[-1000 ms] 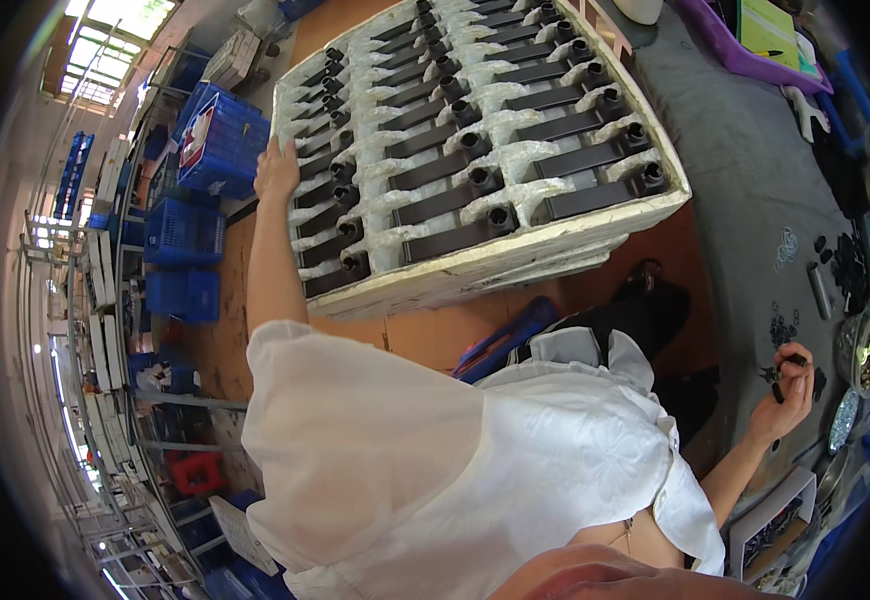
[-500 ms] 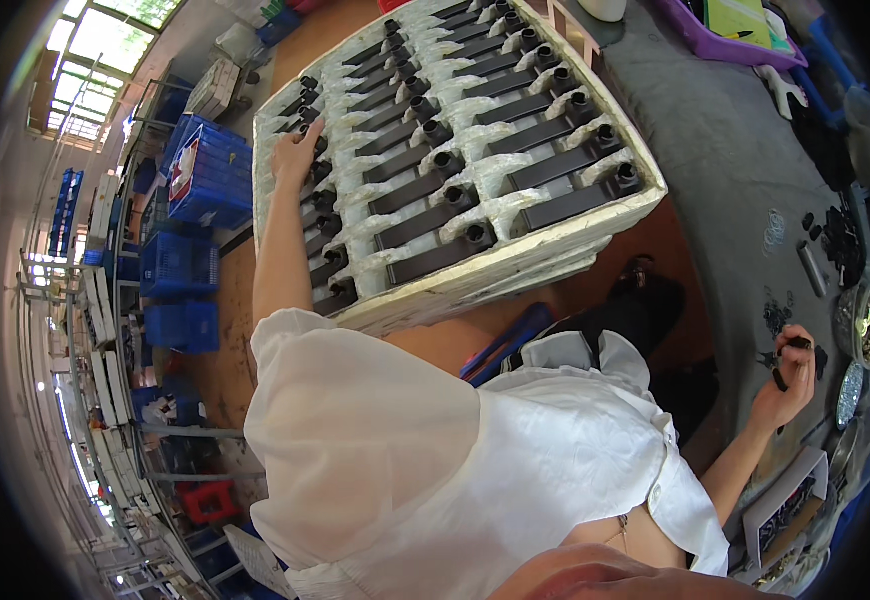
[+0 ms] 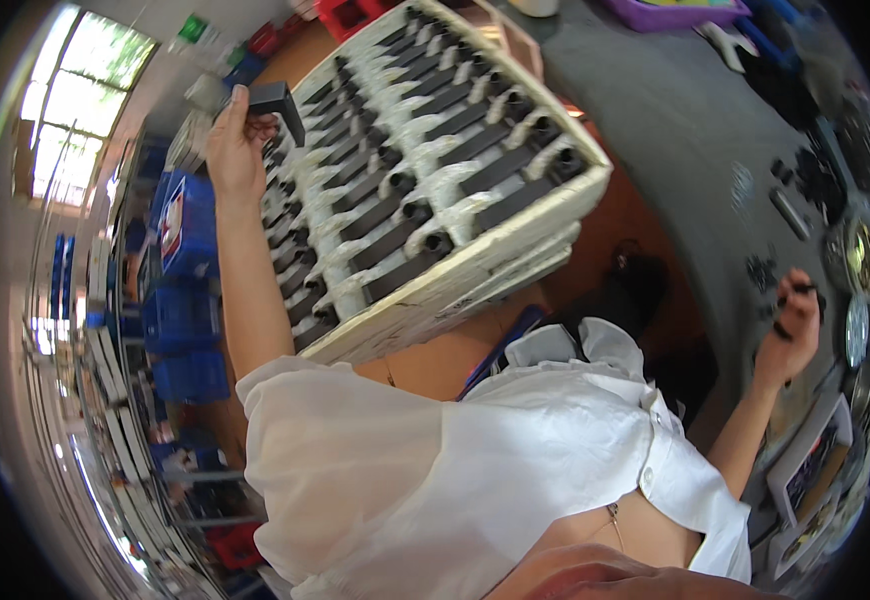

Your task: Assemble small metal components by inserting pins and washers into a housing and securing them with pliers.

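My left hand (image 3: 238, 150) is raised over the far left edge of the white foam tray (image 3: 485, 262). It is closed on a black L-shaped part (image 3: 277, 98) with flat sides. Below lie rows of similar black bar-shaped parts (image 3: 395, 275), each with a round open collar at one end. At the right, my right hand (image 3: 801, 335) hovers over the grey tabletop with bent fingers around small black pieces (image 3: 804, 289); their exact kind is too small to make out. Near its fingertips, several tiny dark bits (image 3: 760, 270) lie on the table.
A grey-covered table (image 3: 645, 120) runs along the right, bearing a purple tray (image 3: 675, 14), a dark cylinder (image 3: 790, 214), a round clear container (image 3: 862, 250) and a white box (image 3: 810, 455). Blue crates (image 3: 183, 315) and shelving stand at the left. More foam trays are stacked underneath.
My left hand has lifted the black L-shaped part out of the tray's left row, up and to the left. My right hand stays near the same table spot, slightly higher. The view has shifted.
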`<state>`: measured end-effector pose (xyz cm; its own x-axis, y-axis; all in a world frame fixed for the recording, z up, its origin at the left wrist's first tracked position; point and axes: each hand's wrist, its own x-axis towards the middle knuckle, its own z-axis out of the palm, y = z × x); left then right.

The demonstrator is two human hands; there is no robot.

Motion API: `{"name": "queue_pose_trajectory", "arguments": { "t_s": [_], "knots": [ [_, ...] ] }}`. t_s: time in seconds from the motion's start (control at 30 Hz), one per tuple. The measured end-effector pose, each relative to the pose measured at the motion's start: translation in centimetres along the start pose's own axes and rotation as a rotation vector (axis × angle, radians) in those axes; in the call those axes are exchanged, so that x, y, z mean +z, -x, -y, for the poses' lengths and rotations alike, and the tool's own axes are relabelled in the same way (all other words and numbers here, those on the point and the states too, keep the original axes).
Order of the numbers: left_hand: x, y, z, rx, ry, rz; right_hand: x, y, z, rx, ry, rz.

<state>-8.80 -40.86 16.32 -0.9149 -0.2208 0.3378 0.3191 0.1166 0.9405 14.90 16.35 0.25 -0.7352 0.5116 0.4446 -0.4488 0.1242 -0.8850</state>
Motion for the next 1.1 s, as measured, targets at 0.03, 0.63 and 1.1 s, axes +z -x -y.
{"name": "queue_pose_trajectory", "arguments": {
  "t_s": [0.03,0.63,1.1],
  "knots": [
    [2.9,0.4,-1.3,0.034,0.037,0.092,0.6,-0.1,0.0,0.001,0.142,-0.062],
    [38.7,18.2,1.6,0.793,-0.929,1.059,-5.9,4.7,12.3,-0.139,0.799,-0.377],
    [39.7,18.5,6.2,0.599,-0.321,1.113,-19.7,6.2,13.2,0.514,1.587,-0.217]
  ]
}}
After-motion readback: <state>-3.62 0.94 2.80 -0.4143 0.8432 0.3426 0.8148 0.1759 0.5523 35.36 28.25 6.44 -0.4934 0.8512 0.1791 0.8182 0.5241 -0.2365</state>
